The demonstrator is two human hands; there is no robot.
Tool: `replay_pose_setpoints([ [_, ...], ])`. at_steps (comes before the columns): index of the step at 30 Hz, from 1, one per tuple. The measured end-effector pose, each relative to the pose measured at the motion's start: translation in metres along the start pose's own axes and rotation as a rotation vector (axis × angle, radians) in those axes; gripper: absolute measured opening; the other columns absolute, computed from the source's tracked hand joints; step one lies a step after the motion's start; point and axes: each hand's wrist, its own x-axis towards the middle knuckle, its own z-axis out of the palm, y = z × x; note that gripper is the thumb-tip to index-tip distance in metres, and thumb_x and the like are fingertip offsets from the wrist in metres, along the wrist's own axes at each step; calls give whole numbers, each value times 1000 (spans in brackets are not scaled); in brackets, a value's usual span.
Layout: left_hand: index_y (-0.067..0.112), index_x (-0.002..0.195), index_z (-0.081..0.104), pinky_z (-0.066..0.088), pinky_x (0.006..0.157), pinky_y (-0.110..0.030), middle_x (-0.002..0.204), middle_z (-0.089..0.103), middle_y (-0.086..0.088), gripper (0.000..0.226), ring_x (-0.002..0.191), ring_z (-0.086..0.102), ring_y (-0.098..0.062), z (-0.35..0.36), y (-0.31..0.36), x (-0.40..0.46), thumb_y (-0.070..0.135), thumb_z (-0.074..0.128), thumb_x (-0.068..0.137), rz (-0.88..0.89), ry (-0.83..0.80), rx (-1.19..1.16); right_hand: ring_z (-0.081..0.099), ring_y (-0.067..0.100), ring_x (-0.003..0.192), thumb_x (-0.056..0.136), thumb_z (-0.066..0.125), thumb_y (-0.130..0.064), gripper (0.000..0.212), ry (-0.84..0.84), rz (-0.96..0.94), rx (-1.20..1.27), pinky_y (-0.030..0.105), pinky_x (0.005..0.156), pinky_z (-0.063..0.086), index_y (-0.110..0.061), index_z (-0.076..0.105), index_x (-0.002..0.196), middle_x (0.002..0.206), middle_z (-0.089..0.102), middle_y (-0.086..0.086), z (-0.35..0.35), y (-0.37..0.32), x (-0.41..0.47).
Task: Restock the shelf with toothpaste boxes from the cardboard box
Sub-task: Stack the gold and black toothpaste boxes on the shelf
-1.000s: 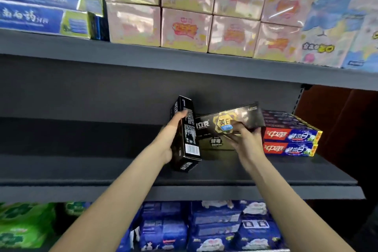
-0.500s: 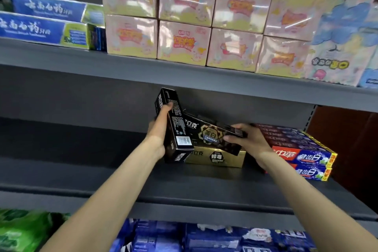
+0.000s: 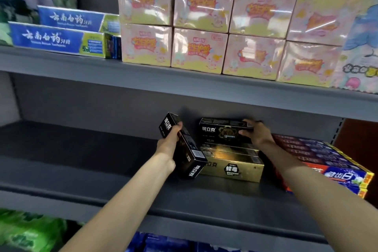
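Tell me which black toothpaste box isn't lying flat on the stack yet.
The black box gripped in the left hand, tilted on end; the other black box lies flat on the gold ones.

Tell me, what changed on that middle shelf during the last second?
The right hand brought its black box down from a tilt to lie flat on the gold boxes, still gripping it. The left hand keeps holding the other black box; the red-and-blue boxes stayed put.
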Motion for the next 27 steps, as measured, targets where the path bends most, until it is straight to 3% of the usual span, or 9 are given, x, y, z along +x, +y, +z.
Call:
replay_pose_setpoints([
  [3,9,120,54,52,63,-33,101,68,-12,63,85,67,-26,-1,0,5,47,73,74,-1,9,-15,38,34,131,92,57,-16,45,47,22,-115,38,112,31,-10,48,136,137,47,22,10,11,10],
  [7,9,127,50,50,93,-46,112,65,-11,70,100,64,-30,4,-2,13,53,69,76,57,65,-68,26,37,137,96,49,-15,44,35,90,-191,49,112,27,-15,42,140,150,25,15,25,6,9],
  [10,7,134,36,45,99,-52,125,56,-11,73,115,55,-33,14,-2,18,54,60,83,83,131,-104,14,28,142,97,47,-30,44,-16,-75,-259,48,113,21,-18,41,140,153,21,6,25,-23,-10],
  [12,5,137,32,42,100,-53,135,50,-9,67,122,50,-34,22,-2,21,50,51,91,95,152,-84,36,17,131,98,42,-38,42,-144,-198,12,29,103,31,-18,47,135,141,41,0,18,-48,-30],
  [14,2,132,38,47,96,-52,132,53,-11,56,117,55,-33,27,-3,25,44,46,96,126,140,-55,50,13,118,93,41,-48,45,-374,-150,382,27,95,42,-23,52,129,131,52,-4,8,-66,-46],
  [16,6,123,36,49,91,-53,119,55,-13,40,111,56,-32,32,-4,23,37,44,98,117,111,-97,56,15,112,82,50,-56,58,-517,-143,432,32,92,52,-25,50,131,128,54,-4,2,-71,-52],
  [21,10,126,34,55,74,-44,127,55,-17,29,111,58,-33,31,-4,21,22,42,100,119,-78,-133,53,21,119,85,66,-15,59,-494,-197,409,26,78,58,-19,42,139,141,42,3,-5,-61,-49],
  [25,25,148,8,42,105,-40,143,43,-10,76,121,51,-22,10,6,28,15,58,92,285,-112,16,55,12,103,84,64,-6,53,-458,-182,467,29,75,59,-34,51,127,131,42,-2,-18,-37,-44],
  [27,27,148,13,42,105,-37,137,48,-9,81,122,52,-21,3,11,32,13,65,87,325,-180,150,57,8,102,84,65,-6,51,-441,-176,501,18,70,56,-39,53,121,126,48,-5,-25,-27,-45],
])
